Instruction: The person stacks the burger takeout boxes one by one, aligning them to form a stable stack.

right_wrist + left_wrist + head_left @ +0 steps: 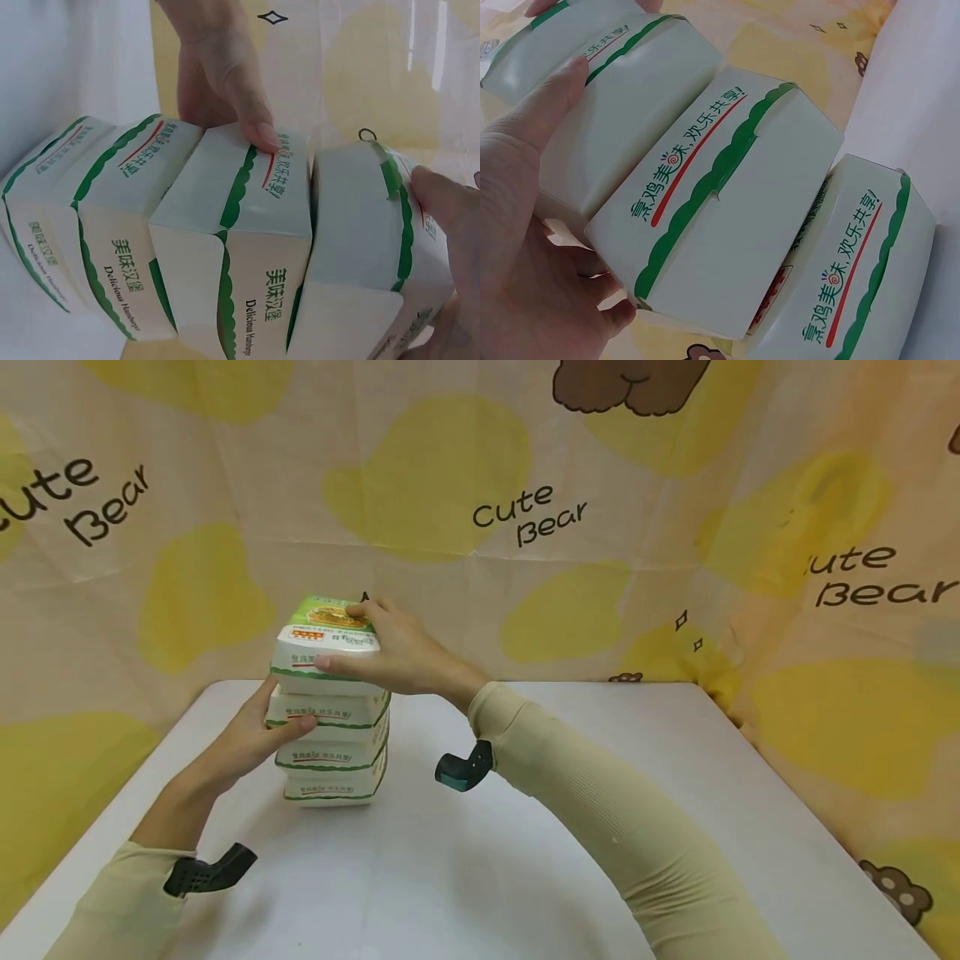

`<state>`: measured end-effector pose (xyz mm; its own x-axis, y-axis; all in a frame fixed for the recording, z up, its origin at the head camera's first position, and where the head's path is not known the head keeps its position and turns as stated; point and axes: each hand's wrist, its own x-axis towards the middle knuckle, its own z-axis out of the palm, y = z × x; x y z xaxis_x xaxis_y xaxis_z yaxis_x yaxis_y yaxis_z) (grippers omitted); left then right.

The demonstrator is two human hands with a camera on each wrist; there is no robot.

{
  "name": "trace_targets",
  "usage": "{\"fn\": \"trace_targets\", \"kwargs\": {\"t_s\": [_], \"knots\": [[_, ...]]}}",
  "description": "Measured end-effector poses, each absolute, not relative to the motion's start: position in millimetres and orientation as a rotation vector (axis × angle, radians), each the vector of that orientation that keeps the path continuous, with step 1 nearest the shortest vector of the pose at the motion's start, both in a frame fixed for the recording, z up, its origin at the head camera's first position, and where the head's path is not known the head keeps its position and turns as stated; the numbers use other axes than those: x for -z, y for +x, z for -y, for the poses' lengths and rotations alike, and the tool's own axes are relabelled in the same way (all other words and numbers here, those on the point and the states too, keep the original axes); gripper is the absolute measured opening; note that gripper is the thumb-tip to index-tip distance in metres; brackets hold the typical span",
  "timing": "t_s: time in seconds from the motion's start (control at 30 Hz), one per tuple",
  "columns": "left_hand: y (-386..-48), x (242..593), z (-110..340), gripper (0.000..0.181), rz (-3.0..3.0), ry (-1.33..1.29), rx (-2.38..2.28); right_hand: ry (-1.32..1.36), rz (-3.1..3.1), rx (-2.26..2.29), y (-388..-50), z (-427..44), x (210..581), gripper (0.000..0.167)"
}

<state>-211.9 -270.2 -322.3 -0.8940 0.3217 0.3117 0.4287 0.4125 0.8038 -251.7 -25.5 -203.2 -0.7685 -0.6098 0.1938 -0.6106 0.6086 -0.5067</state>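
Several white cardboard burger boxes with green scalloped edges stand in one stack on the table. My right hand (408,652) grips the top burger box (330,672), thumb on its front and fingers over its green printed lid. The top box sits slightly askew on the one beneath. My left hand (243,739) holds the second burger box (348,712) from the left, its thumb (551,101) across the front face. The lower burger boxes (330,756) are untouched. In the right wrist view, the sides of the boxes (262,300) read "Delicious Hamburger".
The stack stands left of the middle on a white table (480,860). Behind and beside the table hangs a yellow patterned cloth (427,468) printed with "Cute Bear". Each wrist wears a black strapped device (210,870).
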Motion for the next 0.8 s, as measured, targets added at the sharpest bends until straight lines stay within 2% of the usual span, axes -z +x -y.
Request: {"fn": "trace_targets", "kwargs": {"t_s": [0.23,0.8], "knots": [[-210.4,321.0,270.1,0.058,2.569,-0.662,1.481,1.202,2.815,-0.960,-255.8,24.8,203.3,0.091],[-211.7,319.3,272.0,0.083,2.482,-0.752,1.511,1.225,2.761,-0.972,-256.9,20.6,203.8,0.091]]}}
